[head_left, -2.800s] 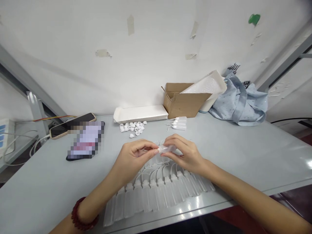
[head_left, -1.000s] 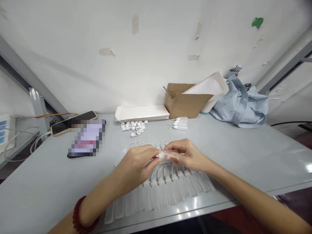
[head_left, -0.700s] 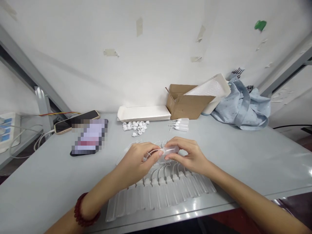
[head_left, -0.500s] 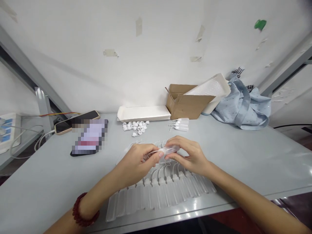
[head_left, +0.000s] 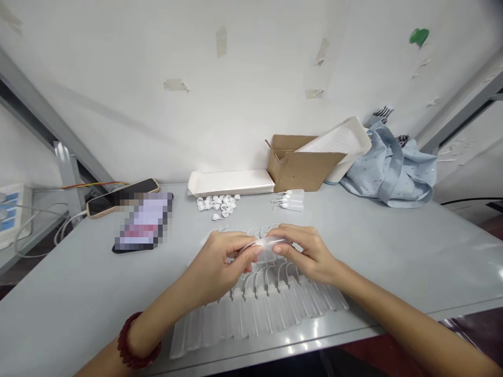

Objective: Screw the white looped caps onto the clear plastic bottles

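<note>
Between my two hands is a small clear plastic bottle [head_left: 274, 242], lying sideways with its white cap end to the left. My left hand [head_left: 223, 256] is closed, thumb and fingers pinching the cap and its thin white tube. On the bottle's body, my right hand [head_left: 308, 251] grips with thumb and fingertips. Below them lies a row of several similar clear bottles [head_left: 251, 314], side by side, their bent white tubes pointing away from me. More tubes and bottles lie partly hidden behind my hands.
Loose white caps [head_left: 218, 203] lie in a pile near the wall. Beyond them sit a stack of white envelopes [head_left: 231, 182], a cardboard box [head_left: 306, 170] and a light blue cloth bag [head_left: 393, 173]. Several small bottles [head_left: 293, 200] rest before the box. Two phones [head_left: 143, 222] are at left.
My right hand has shifted its grip slightly along the bottle, with the thumb now further right. The left hand still pinches the cap end. The view has moved very slightly.
</note>
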### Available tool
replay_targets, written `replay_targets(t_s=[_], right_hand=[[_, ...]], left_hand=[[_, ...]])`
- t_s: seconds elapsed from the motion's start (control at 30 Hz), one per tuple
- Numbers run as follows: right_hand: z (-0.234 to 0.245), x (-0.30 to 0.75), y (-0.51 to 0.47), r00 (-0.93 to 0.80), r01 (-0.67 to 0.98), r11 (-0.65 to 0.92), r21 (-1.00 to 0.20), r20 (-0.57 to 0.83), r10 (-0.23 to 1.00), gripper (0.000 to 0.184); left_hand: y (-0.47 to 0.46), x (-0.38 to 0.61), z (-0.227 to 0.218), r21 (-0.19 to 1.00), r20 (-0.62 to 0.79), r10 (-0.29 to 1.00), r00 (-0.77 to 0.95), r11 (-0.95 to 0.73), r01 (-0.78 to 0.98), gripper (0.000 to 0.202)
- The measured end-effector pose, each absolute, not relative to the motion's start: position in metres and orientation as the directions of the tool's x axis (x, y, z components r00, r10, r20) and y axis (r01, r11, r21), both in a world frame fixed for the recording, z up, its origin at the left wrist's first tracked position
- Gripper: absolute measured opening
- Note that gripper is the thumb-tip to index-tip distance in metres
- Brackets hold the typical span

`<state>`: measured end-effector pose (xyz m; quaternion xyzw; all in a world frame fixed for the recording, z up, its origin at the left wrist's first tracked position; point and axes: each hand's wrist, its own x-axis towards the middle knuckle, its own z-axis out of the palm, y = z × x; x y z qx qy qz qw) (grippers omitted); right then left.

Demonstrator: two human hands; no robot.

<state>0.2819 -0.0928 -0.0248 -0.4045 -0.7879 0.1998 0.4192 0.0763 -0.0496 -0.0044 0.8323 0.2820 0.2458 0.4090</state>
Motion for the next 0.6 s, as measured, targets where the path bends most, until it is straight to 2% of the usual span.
replay_targets(t_s=[0.17, 0.27, 0.47, 0.53, 0.6], right_hand=[[-0.021, 0.281, -0.091, -0.294, 0.380, 0.434, -0.817, 0.338, 0.894, 0.025], [-0.022, 0.282, -0.090, -0.272, 0.328, 0.303, -0.895, 0.218, 0.938, 0.030], [-0.024, 0.284, -0.086, -0.269, 0.141, 0.034, -0.989, -0.005, 0.963, 0.038], [-0.025, 0.284, -0.085, -0.287, 0.086, -0.051, -0.995, -0.074, 0.955, 0.039], [-0.025, 0.284, -0.084, -0.305, 0.065, -0.092, -0.994, -0.108, 0.946, 0.040]], left_hand=[[-0.049, 0.077, -0.011, 0.644, 0.405, 0.566, 0.718, -0.734, 0.215, 0.030], [-0.049, 0.076, -0.015, 0.548, 0.485, 0.503, 0.715, -0.813, 0.200, 0.025], [-0.049, 0.076, -0.023, 0.375, 0.523, 0.420, 0.742, -0.895, 0.242, 0.025], [-0.049, 0.077, -0.023, 0.358, 0.518, 0.416, 0.747, -0.899, 0.252, 0.025], [-0.048, 0.077, -0.020, 0.392, 0.498, 0.450, 0.742, -0.879, 0.270, 0.023]])
